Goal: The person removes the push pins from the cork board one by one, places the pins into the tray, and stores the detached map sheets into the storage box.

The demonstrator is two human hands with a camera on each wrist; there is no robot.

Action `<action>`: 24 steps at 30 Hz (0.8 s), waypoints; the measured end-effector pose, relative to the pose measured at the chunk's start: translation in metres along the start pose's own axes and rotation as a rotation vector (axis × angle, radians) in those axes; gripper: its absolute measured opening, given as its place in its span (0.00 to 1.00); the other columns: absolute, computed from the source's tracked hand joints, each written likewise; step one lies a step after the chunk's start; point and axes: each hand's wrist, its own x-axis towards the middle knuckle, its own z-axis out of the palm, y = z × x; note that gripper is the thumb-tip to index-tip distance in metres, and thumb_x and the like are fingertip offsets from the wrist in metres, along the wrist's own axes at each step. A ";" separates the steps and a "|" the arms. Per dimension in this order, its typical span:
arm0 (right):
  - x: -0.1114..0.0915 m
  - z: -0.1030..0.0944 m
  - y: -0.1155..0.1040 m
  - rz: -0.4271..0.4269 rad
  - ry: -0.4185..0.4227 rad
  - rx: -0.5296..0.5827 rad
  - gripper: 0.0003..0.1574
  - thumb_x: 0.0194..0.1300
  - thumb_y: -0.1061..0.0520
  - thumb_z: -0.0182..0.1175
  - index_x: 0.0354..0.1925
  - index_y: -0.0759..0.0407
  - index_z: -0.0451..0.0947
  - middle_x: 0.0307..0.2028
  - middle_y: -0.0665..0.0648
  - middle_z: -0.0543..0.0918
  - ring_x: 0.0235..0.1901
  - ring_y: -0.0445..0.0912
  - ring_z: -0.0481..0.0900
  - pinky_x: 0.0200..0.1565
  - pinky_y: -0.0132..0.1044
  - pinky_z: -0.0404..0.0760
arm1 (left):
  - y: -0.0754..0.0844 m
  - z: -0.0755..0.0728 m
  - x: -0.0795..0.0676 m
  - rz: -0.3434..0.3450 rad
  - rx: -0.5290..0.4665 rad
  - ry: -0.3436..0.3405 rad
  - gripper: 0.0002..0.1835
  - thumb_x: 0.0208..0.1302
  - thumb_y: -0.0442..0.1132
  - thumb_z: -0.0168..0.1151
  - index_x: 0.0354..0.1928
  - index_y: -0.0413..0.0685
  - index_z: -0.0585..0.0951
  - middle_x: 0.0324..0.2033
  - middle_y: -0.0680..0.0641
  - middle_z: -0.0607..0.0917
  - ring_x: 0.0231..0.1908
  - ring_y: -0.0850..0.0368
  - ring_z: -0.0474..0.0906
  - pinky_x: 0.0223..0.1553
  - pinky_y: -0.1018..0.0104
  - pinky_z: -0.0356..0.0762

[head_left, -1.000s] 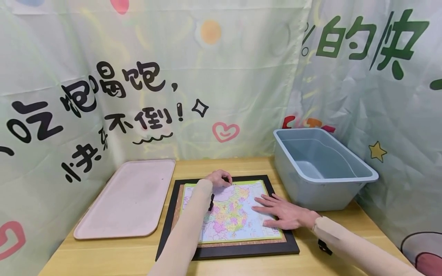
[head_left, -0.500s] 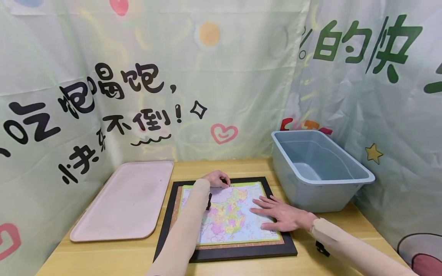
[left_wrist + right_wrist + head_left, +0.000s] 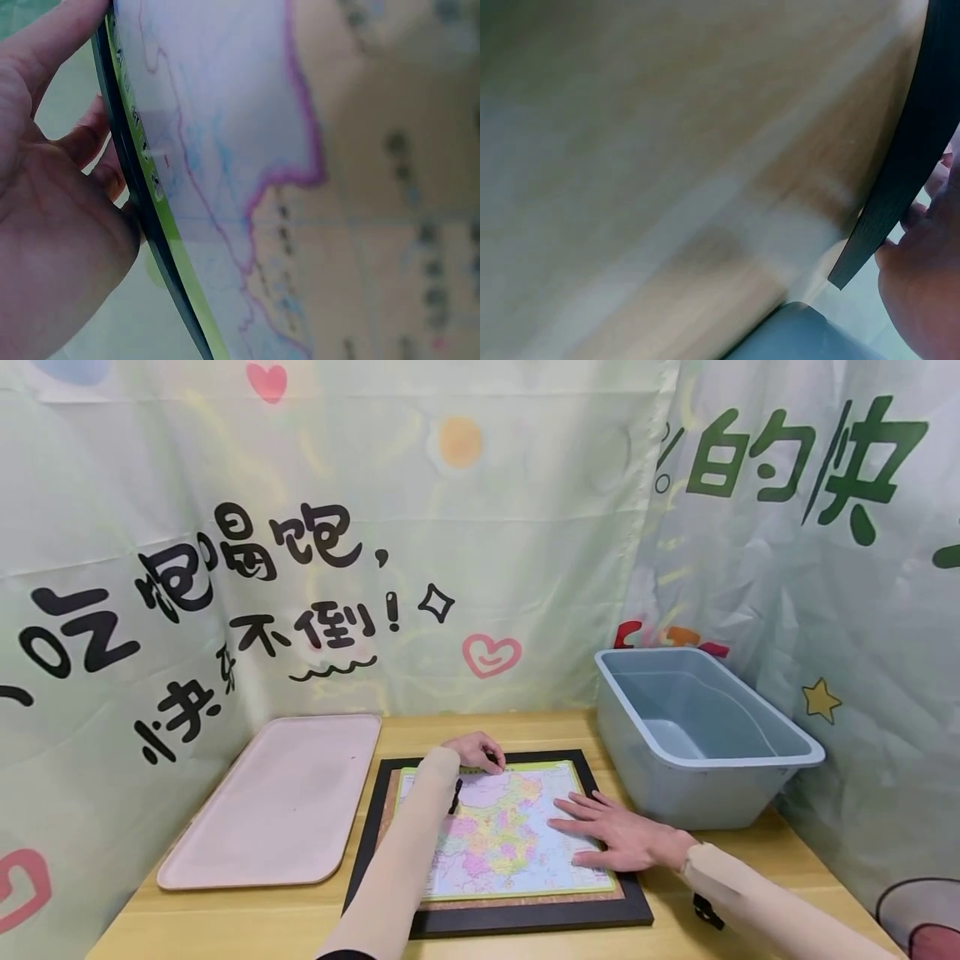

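A colourful map with a green border lies on a cork board inside a black frame. My left hand is at the top edge of the map, fingers bent, thumb and forefinger close together there. I cannot tell what, if anything, is between them. In the left wrist view, that hand shows beside the dark frame edge, which partly hides its fingers. Spread fingers of my right hand rest over the map's right side, across the frame. The right wrist view shows this hand beside the black frame edge.
To the left on the wooden table lies a pale pink tray. Behind my right hand stands a grey-blue plastic bin, close to the frame's right side. Printed cloth hangs around the back and sides.
Both hands keep about the same place and pose on the map and frame. The head view shifts slightly; nothing else visibly moves.
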 end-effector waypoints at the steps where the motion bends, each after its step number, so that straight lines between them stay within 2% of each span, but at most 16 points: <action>1: -0.001 -0.001 0.000 0.000 0.003 -0.004 0.36 0.73 0.37 0.49 0.75 0.39 0.57 0.76 0.57 0.56 0.74 0.62 0.51 0.67 0.67 0.49 | 0.001 0.000 0.001 -0.003 0.006 0.003 0.07 0.65 0.34 0.65 0.42 0.41 0.86 0.43 0.49 0.84 0.39 0.59 0.72 0.46 0.66 0.72; 12: 0.005 -0.003 -0.001 -0.010 -0.011 -0.028 0.36 0.73 0.36 0.48 0.75 0.39 0.57 0.76 0.57 0.55 0.75 0.62 0.51 0.68 0.67 0.50 | 0.000 -0.004 -0.004 -0.024 0.040 -0.004 0.07 0.67 0.35 0.63 0.44 0.42 0.85 0.45 0.48 0.83 0.38 0.59 0.69 0.43 0.67 0.69; 19: 0.001 -0.002 -0.001 0.003 -0.012 -0.034 0.36 0.73 0.36 0.47 0.75 0.39 0.57 0.76 0.57 0.56 0.75 0.61 0.51 0.68 0.67 0.51 | 0.010 -0.002 -0.003 0.005 0.092 -0.077 0.08 0.70 0.34 0.58 0.46 0.39 0.81 0.51 0.43 0.80 0.43 0.58 0.66 0.44 0.67 0.65; 24: -0.002 -0.001 -0.001 0.007 -0.005 -0.043 0.36 0.74 0.36 0.47 0.75 0.39 0.57 0.76 0.57 0.56 0.74 0.61 0.51 0.67 0.67 0.51 | 0.014 -0.001 -0.002 0.007 0.094 -0.096 0.07 0.71 0.33 0.56 0.46 0.37 0.80 0.53 0.42 0.79 0.44 0.55 0.66 0.46 0.65 0.64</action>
